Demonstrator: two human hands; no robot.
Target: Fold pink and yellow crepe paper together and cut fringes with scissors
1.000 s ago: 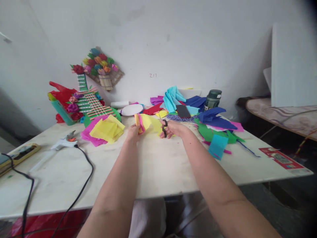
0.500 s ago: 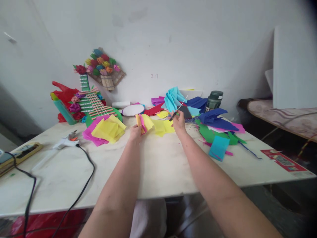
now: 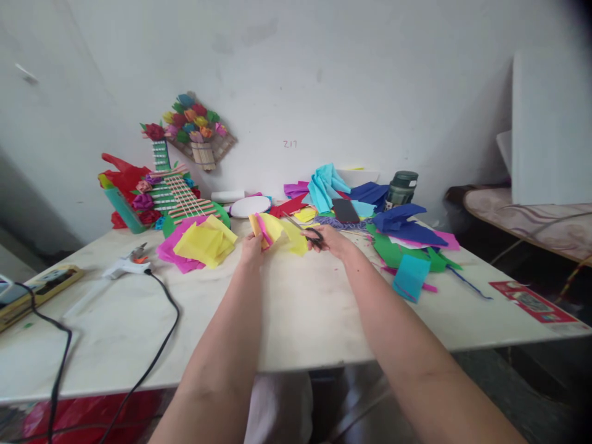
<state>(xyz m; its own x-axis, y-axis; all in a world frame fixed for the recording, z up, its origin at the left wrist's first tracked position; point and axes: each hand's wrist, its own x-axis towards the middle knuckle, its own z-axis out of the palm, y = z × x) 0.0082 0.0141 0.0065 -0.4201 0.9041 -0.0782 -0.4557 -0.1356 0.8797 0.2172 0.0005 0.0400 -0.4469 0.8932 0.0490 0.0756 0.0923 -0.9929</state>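
Note:
My left hand is closed on folded yellow and pink crepe paper. A loose yellow length of it spreads to the right over the table. In my right hand is a pair of scissors with black handles; the fingers are wrapped round the handles. The blades point left and away from me, over the yellow paper. Whether they touch the paper I cannot tell. Left of my left hand lies a stack of yellow sheets on magenta sheets.
A glue gun with a black cord and a power strip lie at the left. Behind them leans a flower-trimmed guitar craft. A phone, a dark green bottle and coloured paper scraps lie at the back and right.
The scissors have swung from pointing up and right to pointing left, and my right hand has moved slightly left and down. My left hand keeps its hold on the paper.

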